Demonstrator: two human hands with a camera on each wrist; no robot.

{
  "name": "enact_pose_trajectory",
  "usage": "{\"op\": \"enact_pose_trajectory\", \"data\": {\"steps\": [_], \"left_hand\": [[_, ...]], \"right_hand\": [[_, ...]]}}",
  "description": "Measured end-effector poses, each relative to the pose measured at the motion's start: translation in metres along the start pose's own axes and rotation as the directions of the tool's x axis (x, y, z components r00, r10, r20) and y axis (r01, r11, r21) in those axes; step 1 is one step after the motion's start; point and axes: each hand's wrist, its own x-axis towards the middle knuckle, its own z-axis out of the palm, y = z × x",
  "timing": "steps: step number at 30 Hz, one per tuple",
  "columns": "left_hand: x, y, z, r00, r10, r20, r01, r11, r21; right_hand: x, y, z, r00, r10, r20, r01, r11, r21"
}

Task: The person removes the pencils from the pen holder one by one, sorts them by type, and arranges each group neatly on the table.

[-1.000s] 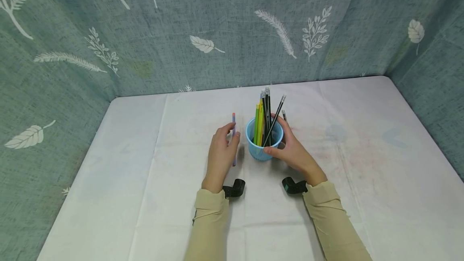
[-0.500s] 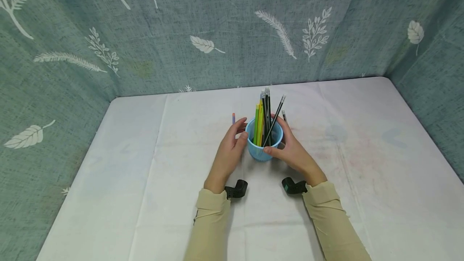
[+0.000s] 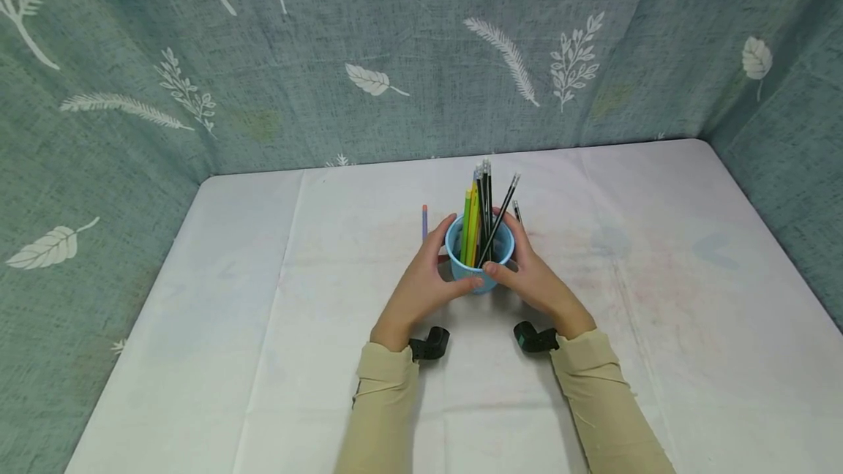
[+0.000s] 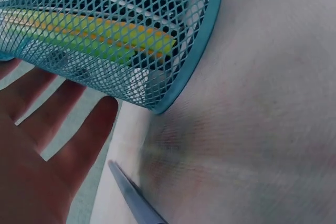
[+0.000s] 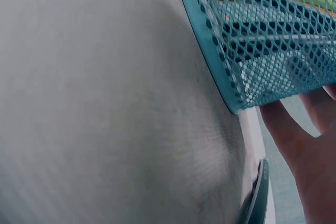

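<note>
In the head view a light blue mesh pencil cup (image 3: pixel 465 271) stands upright on the table between my two hands. Black pencils (image 3: pixel 488 192) with silvery ends and yellow and green pencils (image 3: pixel 466 225) rise out of it. My left hand (image 3: pixel 421 290) grips the cup's left side, thumb across the front, fingers behind. From the right, my right hand (image 3: pixel 532 280) holds the cup too, its thumb at the front rim. Both wrist views show the cup's mesh wall and solid base ring (image 4: pixel 197 56), with fingers along the far side.
A purple stick with an orange end (image 3: pixel 424 222) lies left of the cup, partly hidden by my left hand. Behind my right hand shows the end of a black pencil (image 3: pixel 516 209). A white cloth (image 3: pixel 316 342) covers the table; a leaf-patterned curtain (image 3: pixel 421 123) hangs behind.
My left hand has moved right, from beside the purple stick to the cup, and now grips it. My right hand and the cup have stayed in place.
</note>
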Motion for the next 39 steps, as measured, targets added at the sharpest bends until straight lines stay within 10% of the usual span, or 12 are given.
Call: {"op": "enact_pose_trajectory", "data": {"steps": [14, 39], "left_hand": [[0.006, 0.001, 0.024, 0.993, -0.043, -0.109, 0.046, 0.999, 0.027], [0.007, 0.000, 0.028, 0.990, -0.066, -0.125, 0.071, 0.997, 0.039]], "right_hand": [[0.006, -0.002, 0.004, 0.988, -0.094, -0.125, 0.093, 0.996, -0.014], [-0.004, -0.043, 0.013, 0.945, -0.007, -0.327, -0.011, 0.999, -0.054]]}}
